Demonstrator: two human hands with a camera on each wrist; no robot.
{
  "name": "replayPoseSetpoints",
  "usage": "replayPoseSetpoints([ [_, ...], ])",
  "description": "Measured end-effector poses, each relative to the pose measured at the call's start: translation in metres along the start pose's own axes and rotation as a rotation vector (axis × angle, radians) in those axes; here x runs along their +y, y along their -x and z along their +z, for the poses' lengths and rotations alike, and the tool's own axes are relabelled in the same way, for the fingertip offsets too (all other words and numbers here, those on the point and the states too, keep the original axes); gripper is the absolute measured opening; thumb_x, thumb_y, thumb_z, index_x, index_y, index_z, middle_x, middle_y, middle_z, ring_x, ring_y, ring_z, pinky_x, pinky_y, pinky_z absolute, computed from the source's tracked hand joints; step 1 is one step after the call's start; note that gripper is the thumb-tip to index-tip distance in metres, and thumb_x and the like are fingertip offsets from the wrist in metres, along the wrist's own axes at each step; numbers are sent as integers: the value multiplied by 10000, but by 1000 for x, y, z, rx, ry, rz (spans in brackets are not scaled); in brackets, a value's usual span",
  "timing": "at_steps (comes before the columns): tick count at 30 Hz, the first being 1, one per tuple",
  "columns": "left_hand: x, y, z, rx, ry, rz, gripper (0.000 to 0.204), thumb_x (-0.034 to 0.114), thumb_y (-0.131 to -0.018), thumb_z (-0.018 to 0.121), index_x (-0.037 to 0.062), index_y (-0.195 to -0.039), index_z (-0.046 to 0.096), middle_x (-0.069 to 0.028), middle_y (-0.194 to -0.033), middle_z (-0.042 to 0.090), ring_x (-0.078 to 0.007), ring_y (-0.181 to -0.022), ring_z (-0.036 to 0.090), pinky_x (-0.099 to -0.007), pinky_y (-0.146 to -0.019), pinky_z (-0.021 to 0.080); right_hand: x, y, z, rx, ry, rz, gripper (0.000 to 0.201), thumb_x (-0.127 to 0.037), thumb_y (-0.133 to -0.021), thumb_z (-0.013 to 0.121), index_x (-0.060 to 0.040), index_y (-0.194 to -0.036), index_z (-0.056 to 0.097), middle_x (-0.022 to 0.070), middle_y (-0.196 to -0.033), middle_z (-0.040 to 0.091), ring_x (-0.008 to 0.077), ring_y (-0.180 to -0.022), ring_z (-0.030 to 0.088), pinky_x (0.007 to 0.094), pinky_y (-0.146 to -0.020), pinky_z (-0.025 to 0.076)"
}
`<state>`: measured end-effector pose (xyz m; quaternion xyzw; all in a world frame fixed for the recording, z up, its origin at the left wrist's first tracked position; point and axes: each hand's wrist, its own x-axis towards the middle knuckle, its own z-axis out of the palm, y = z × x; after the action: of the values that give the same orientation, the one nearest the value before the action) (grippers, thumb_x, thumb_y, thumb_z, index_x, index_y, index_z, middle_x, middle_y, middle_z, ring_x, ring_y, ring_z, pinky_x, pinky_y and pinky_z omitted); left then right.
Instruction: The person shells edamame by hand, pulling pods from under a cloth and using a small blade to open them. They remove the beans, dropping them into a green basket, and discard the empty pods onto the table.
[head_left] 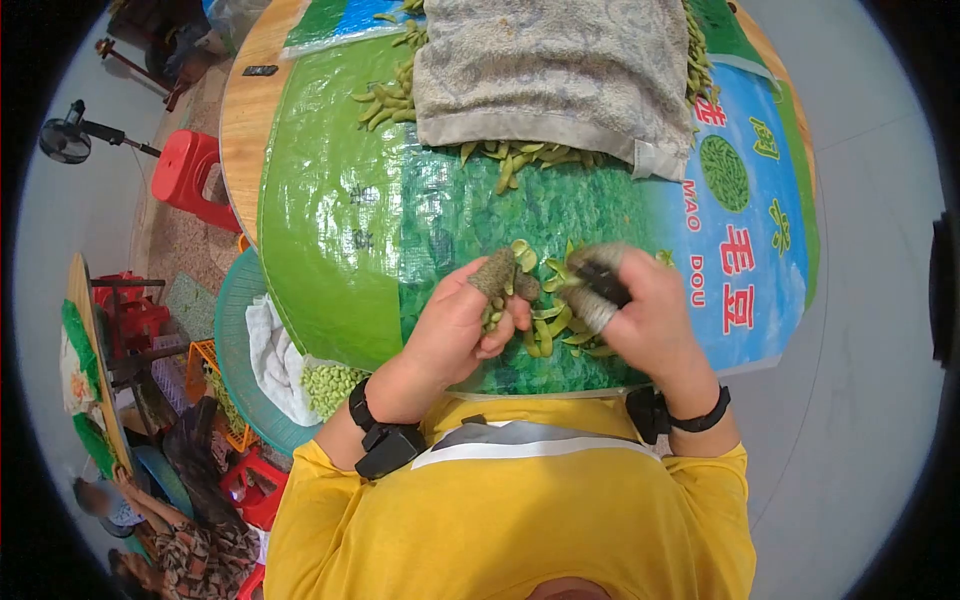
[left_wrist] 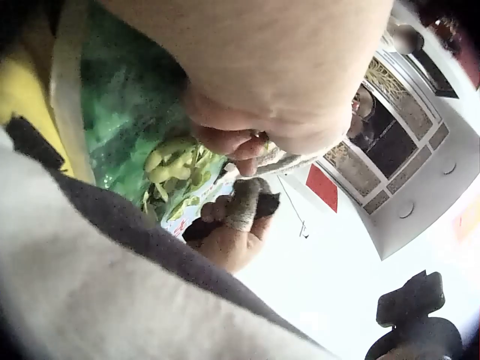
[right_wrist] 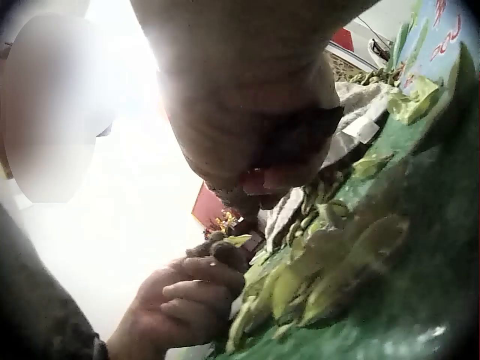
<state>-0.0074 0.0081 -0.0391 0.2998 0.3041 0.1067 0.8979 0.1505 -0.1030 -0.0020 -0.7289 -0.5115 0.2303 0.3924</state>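
Grey-green wraps cover the fingertips of my left hand [head_left: 440, 325], which pinches a split green soybean pod [head_left: 523, 256]. Several shelled beans [head_left: 491, 319] show in the curl of its fingers. In the right wrist view, the left hand [right_wrist: 187, 304] has its fingers folded in at the pod. My right hand [head_left: 645, 305] is just to the right, blurred, with pale tape on the thumb and a dark cover over its fingers. I cannot tell whether it holds anything. Loose pods and husks [head_left: 545, 335] lie on the green printed sheet between and below the hands.
A patterned towel [head_left: 550, 75] covers a heap of soybean pods [head_left: 390, 100] at the table's far side. Below the left table edge stands a teal basket [head_left: 235, 340] with shelled beans [head_left: 333, 388] and a white cloth [head_left: 275, 360]. Another person [head_left: 195, 545] sits at lower left.
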Motion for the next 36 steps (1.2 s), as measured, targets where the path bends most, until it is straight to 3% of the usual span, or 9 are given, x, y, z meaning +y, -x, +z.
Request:
replayPoseSetpoints([
  [4,-3,1,8,-88,95,-103,243,254,-945,422,54,-1030,531,-52,-661,540,-68,-385,326,-197,-349,220,-3,-6,11,8,-63,-328,248,-110,-731,674,-60,-971,634,126,-859,615,289,-749,614,333,-675,496],
  [6,-2,1,3,-107,96,-146,229,243,-942,429,63,-1041,531,-40,-667,537,-58,-396,328,-191,-356,218,-1,-13,12,88,-23,-254,220,-124,-756,651,-47,-962,632,140,-862,618,278,-759,622,325,-683,493],
  [8,-2,1,2,-127,95,-191,218,233,-939,436,72,-1051,531,-27,-673,534,-48,-407,331,-185,-363,216,16,-18,16,-35,-280,78,202,-132,-781,628,-31,-956,628,139,-828,628,225,-725,624,305,-665,487],
  [9,-2,3,2,-94,67,-184,212,232,-938,445,73,-1050,530,-17,-674,528,-40,-417,330,-181,-369,213,22,-20,12,-236,-267,222,195,-128,-791,622,-17,-951,624,132,-786,634,166,-686,603,290,-640,479],
  [13,0,1,4,35,-6,-94,217,248,-937,465,73,-1049,529,-1,-667,510,-33,-432,319,-178,-377,209,15,-12,13,-251,-450,270,173,-114,-788,620,-12,-928,623,126,-749,626,130,-652,570,289,-614,471],
  [18,-2,0,0,-23,28,-28,206,259,-938,478,71,-1002,534,0,-654,513,-33,-435,341,-178,-382,224,14,-4,18,14,-158,-31,175,-66,-744,640,-16,-909,611,140,-765,617,250,-658,616,301,-602,477],
  [21,-1,0,2,12,-17,-37,193,252,-935,485,71,-935,553,8,-637,513,-31,-441,357,-178,-389,236,11,-1,16,99,-158,-48,209,-70,-730,655,-29,-930,610,135,-774,609,301,-679,606,315,-591,480],
  [27,-6,4,6,-7,-258,71,202,233,-934,484,67,-887,588,34,-624,508,-17,-470,359,-169,-418,250,3,4,23,136,75,-283,271,-95,-726,675,-49,-985,611,130,-812,583,296,-677,586,342,-567,474],
  [36,-3,4,2,73,-306,213,201,202,-906,555,76,-1047,621,57,-672,514,-13,-523,384,-166,-454,285,-5,12,11,-72,-141,39,396,-113,-784,605,-19,-1157,509,205,-914,593,382,-806,592,398,-673,482],
])
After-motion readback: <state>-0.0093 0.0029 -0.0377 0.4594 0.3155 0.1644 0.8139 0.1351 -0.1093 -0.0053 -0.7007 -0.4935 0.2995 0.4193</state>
